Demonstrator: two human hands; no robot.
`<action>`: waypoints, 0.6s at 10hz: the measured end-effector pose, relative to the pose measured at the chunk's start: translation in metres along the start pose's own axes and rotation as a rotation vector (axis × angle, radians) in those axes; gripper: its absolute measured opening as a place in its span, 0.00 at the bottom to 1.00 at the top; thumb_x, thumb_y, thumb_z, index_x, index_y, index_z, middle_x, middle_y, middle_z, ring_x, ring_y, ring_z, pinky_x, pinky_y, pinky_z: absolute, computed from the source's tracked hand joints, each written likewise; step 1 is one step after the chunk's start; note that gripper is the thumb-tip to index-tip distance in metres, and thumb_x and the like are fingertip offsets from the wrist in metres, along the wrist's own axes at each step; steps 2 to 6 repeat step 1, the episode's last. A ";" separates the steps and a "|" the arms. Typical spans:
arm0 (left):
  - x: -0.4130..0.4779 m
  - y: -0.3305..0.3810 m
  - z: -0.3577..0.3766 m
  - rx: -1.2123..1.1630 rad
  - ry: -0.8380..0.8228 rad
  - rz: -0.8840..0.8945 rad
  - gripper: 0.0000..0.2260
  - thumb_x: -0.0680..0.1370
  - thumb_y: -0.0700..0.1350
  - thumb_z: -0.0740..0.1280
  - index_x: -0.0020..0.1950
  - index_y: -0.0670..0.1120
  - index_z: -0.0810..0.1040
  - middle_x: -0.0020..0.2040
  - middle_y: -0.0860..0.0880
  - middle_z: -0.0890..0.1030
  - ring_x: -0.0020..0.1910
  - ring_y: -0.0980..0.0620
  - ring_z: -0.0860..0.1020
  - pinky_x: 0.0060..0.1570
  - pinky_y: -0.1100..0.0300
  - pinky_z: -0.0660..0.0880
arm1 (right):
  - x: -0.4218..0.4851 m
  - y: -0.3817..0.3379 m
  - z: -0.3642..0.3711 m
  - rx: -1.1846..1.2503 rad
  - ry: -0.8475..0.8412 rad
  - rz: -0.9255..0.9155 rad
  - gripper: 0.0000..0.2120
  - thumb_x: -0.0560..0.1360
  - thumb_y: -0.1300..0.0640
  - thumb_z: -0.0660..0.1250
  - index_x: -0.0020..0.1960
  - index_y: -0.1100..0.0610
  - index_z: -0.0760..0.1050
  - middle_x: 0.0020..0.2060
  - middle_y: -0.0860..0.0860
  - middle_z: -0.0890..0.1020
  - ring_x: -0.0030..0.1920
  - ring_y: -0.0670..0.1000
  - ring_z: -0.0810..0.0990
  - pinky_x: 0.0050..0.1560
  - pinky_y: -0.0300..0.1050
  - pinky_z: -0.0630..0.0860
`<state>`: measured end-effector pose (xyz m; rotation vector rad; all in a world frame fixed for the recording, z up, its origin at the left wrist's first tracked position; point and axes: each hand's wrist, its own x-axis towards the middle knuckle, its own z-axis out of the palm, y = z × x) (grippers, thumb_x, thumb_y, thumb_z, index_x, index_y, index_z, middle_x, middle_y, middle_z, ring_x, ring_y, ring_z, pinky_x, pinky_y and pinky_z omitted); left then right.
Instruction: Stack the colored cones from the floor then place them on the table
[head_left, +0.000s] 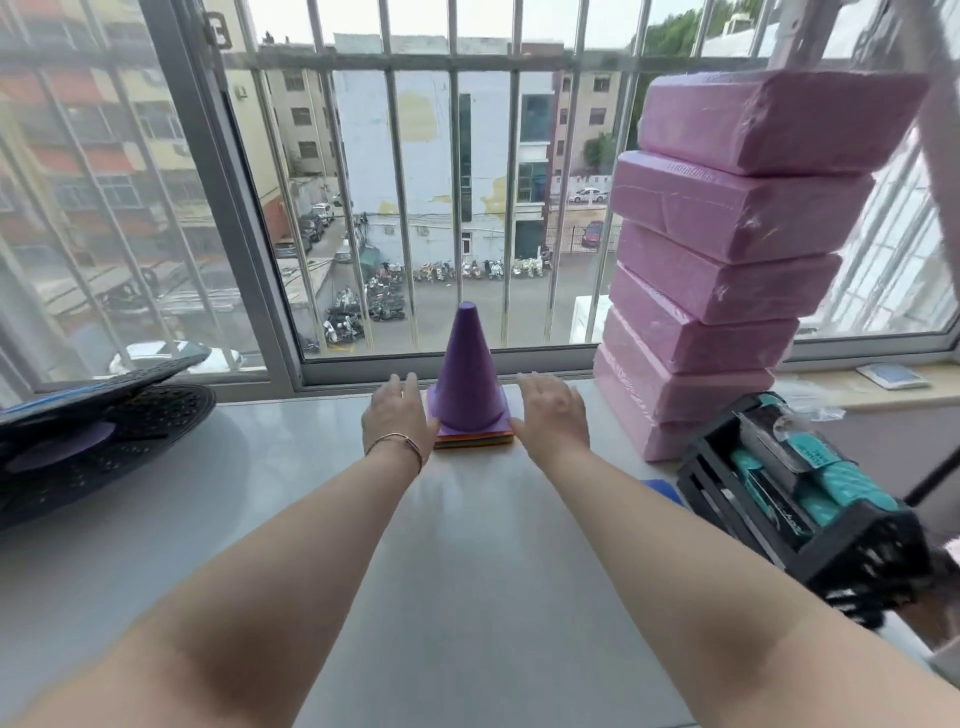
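A stack of colored cones (467, 374) stands upright on the grey table (457, 545) near the window. The purple cone is on top, and thin orange, yellow and green base edges show beneath it. My left hand (397, 415) lies flat against the left side of the stack's base, fingers together and extended. My right hand (553, 415) rests beside the right side of the base, palm down, fingers extended. Neither hand wraps around the cones; whether they touch the base edges I cannot tell.
A tall pile of pink wrapped blocks (727, 249) stands to the right of the cones. A black crate (800, 499) with teal packages sits at the right table edge. Dark round mats (88, 436) lie at the left. A barred window (415, 208) is right behind.
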<state>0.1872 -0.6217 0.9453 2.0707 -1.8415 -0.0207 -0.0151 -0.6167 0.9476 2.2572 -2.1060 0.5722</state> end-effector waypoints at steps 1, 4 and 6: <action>-0.025 0.003 -0.005 0.232 0.085 0.070 0.34 0.77 0.58 0.61 0.78 0.47 0.52 0.79 0.45 0.56 0.78 0.46 0.54 0.73 0.46 0.56 | -0.014 0.003 -0.012 -0.166 -0.001 -0.084 0.32 0.82 0.46 0.62 0.82 0.55 0.57 0.82 0.54 0.62 0.82 0.57 0.56 0.83 0.58 0.51; -0.025 0.003 -0.005 0.232 0.085 0.070 0.34 0.77 0.58 0.61 0.78 0.47 0.52 0.79 0.45 0.56 0.78 0.46 0.54 0.73 0.46 0.56 | -0.014 0.003 -0.012 -0.166 -0.001 -0.084 0.32 0.82 0.46 0.62 0.82 0.55 0.57 0.82 0.54 0.62 0.82 0.57 0.56 0.83 0.58 0.51; -0.025 0.003 -0.005 0.232 0.085 0.070 0.34 0.77 0.58 0.61 0.78 0.47 0.52 0.79 0.45 0.56 0.78 0.46 0.54 0.73 0.46 0.56 | -0.014 0.003 -0.012 -0.166 -0.001 -0.084 0.32 0.82 0.46 0.62 0.82 0.55 0.57 0.82 0.54 0.62 0.82 0.57 0.56 0.83 0.58 0.51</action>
